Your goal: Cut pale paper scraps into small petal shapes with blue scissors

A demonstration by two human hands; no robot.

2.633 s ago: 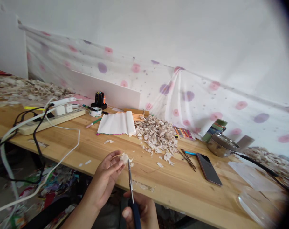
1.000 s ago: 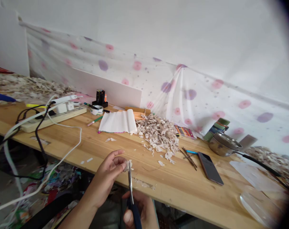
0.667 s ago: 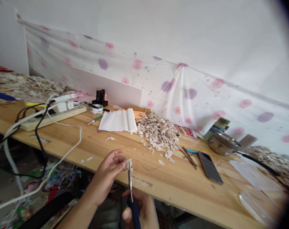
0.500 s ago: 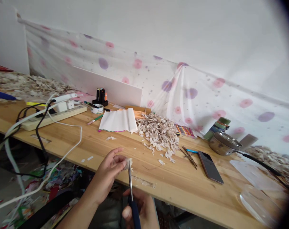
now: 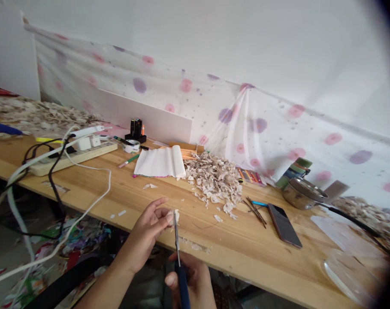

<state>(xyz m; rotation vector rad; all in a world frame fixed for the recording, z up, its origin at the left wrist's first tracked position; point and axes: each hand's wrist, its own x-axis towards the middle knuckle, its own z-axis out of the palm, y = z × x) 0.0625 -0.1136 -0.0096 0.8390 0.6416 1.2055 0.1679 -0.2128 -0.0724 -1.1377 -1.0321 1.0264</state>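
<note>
Between thumb and fingers, my left hand (image 5: 152, 225) pinches a small pale, thin flake (image 5: 176, 216), like those in the heap. My right hand (image 5: 196, 279) grips a pair of scissors (image 5: 181, 274) by their dark blue handles. The blades point away from me and lie against the flake beside my left fingertips. Both hands are over the front edge of the wooden table (image 5: 246, 253). Beyond them lies a heap of dry, whitish-brown flakes (image 5: 216, 176), with a few loose bits around it.
An open notebook (image 5: 158, 162) lies left of the heap. At left is a power strip (image 5: 75, 159) with trailing cables. To the right are thin dark sticks (image 5: 255, 211), a phone (image 5: 284, 225), a steel pan (image 5: 302, 195) and a clear plastic lid (image 5: 346, 274).
The scissor blades have shifted slightly against the flake, and more of its pale surface shows beyond them. My left hand has hardly moved.
</note>
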